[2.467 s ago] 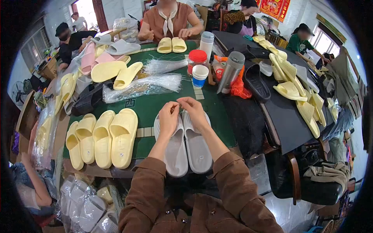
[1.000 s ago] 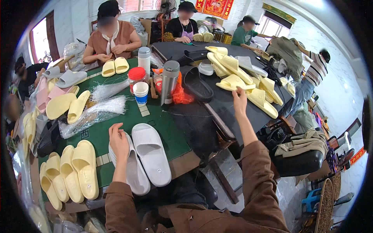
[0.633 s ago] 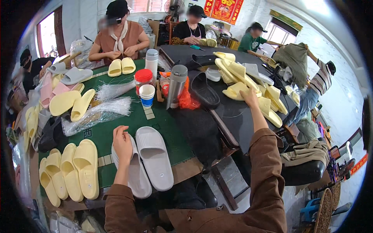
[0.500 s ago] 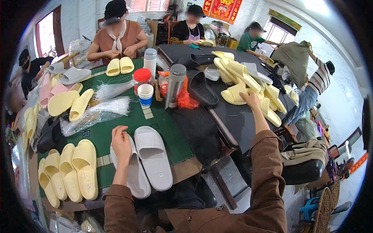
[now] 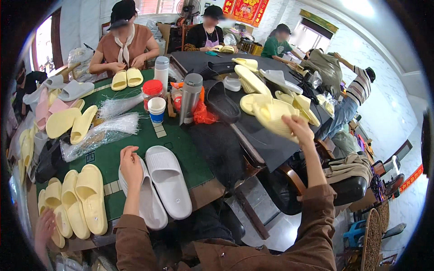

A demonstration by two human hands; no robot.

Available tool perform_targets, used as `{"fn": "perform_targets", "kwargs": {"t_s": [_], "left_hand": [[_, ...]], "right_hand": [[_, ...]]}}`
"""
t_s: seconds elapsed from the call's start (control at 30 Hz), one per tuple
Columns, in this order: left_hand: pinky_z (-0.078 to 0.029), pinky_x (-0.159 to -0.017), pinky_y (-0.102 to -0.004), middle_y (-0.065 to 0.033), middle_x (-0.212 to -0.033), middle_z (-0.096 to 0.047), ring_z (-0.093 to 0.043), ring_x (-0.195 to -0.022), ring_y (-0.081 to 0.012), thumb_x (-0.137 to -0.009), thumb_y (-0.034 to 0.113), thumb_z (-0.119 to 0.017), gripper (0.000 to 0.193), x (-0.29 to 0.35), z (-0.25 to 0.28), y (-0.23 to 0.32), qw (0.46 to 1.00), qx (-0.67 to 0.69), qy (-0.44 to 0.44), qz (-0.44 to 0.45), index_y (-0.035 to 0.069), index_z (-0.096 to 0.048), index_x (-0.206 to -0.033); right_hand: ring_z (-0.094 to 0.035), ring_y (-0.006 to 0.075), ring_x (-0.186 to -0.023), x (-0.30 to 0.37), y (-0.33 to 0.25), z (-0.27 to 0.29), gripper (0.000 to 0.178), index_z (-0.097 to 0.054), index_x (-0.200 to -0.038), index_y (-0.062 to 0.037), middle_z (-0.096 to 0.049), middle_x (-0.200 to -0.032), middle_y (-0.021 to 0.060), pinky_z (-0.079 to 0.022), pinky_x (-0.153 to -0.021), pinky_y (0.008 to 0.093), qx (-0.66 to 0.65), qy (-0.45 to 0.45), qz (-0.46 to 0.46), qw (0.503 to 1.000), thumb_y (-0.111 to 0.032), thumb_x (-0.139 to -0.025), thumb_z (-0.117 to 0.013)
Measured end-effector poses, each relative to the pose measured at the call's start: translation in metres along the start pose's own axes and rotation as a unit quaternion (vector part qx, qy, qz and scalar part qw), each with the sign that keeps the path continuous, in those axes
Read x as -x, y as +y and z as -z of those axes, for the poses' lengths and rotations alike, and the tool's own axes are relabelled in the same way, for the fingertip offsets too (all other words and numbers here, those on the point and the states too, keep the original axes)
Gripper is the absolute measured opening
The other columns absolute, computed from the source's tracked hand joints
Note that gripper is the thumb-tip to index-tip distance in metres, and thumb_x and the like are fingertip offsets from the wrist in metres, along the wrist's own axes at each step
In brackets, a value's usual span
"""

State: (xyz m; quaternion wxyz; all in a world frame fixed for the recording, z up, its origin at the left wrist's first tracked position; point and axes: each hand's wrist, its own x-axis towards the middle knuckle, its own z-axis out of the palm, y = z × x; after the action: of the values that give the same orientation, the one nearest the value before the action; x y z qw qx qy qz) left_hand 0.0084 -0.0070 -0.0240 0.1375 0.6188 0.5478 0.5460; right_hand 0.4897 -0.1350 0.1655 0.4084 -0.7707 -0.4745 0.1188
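Note:
At the right, my right hand (image 5: pixel 298 130) grips a pale yellow slipper (image 5: pixel 272 116), blurred by motion, over the dark table. More yellow slippers (image 5: pixel 252 80) lie heaped behind it. My left hand (image 5: pixel 130 165), fingers loosely bent and nothing visible in them, hovers over or rests on the left one of two grey slippers; I cannot tell whether it touches. That slipper (image 5: pixel 151 203) is partly hidden by the hand. Its mate, a grey slipper (image 5: pixel 170 180) with a ribbed strap, lies fully in view. Left of them stands a row of several yellow slippers (image 5: pixel 91 198).
A paper cup (image 5: pixel 156 113), a red-lidded jar (image 5: pixel 152 92) and a steel flask (image 5: pixel 191 101) stand mid-table. Clear plastic strands (image 5: pixel 104 135) lie to their left. Another person's hand (image 5: pixel 45 228) reaches the yellow row. Co-workers sit across the tables.
My right hand has taken a yellow slipper from the heap and drawn it nearer. Another person's hand has come in at the lower left. The view has shifted slightly.

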Motion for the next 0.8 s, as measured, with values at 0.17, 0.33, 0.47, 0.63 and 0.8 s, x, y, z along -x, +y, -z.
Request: {"fn": "perform_targets", "kwargs": {"t_s": [0.17,0.33,0.47,0.63,0.8], "left_hand": [[-0.048,-0.074,-0.0307,-0.0097,-0.109,-0.060,-0.061,-0.087,-0.0221,-0.083,-0.006,-0.047,0.025,-0.004,0.002,0.005,1.000,0.024,-0.011,0.017,0.003,-0.064,-0.100],[-0.048,-0.075,-0.0311,-0.0126,-0.109,-0.059,-0.060,-0.091,-0.0240,-0.083,-0.009,-0.047,0.027,-0.016,0.020,0.025,0.992,0.064,0.050,-0.092,0.001,-0.063,-0.102],[-0.048,-0.077,-0.0324,-0.0138,-0.105,-0.059,-0.059,-0.093,-0.0258,-0.083,-0.008,-0.049,0.025,-0.002,0.049,0.080,0.986,0.029,0.018,-0.165,0.000,-0.062,-0.102],[-0.047,-0.081,-0.0392,-0.0146,-0.103,-0.059,-0.058,-0.095,-0.0335,-0.082,0.005,-0.061,0.027,0.074,0.104,0.103,0.988,-0.031,-0.154,-0.013,0.004,-0.061,-0.109],[-0.040,-0.094,-0.0498,-0.0250,-0.124,-0.047,-0.047,-0.112,-0.0441,-0.081,0.023,-0.067,0.054,0.107,0.090,0.094,0.955,-0.207,-0.200,-0.065,0.012,-0.050,-0.131]], "right_hand": [[-0.054,0.0147,-0.064,0.035,0.031,-0.035,0.042,-0.063,-0.087,0.0048,-0.060,-0.070,0.0116,-0.043,-0.061,0.0315,0.095,-0.030,0.071,0.992,-0.037,-0.084,-0.068],[-0.056,0.0138,-0.073,0.006,0.062,-0.056,0.035,-0.064,-0.104,0.0030,-0.064,-0.080,0.0087,-0.045,-0.067,0.0294,0.038,-0.012,0.113,0.993,-0.029,-0.089,-0.064],[-0.057,0.0136,-0.100,-0.013,0.086,-0.048,0.034,-0.061,-0.121,-0.0018,-0.065,-0.109,0.0086,-0.045,-0.087,0.0266,-0.060,-0.014,0.102,0.993,-0.020,-0.092,-0.060],[-0.050,0.0278,-0.122,-0.038,0.076,-0.042,0.049,-0.055,-0.129,-0.0056,-0.054,-0.131,0.0151,-0.037,-0.107,0.0381,0.163,0.056,0.218,0.961,-0.002,-0.080,-0.064],[-0.040,0.0323,-0.132,-0.083,0.094,-0.033,0.081,-0.034,-0.146,-0.0101,-0.044,-0.142,0.0195,-0.033,-0.109,0.0425,0.176,-0.068,0.196,0.962,-0.006,-0.074,-0.071]]}}
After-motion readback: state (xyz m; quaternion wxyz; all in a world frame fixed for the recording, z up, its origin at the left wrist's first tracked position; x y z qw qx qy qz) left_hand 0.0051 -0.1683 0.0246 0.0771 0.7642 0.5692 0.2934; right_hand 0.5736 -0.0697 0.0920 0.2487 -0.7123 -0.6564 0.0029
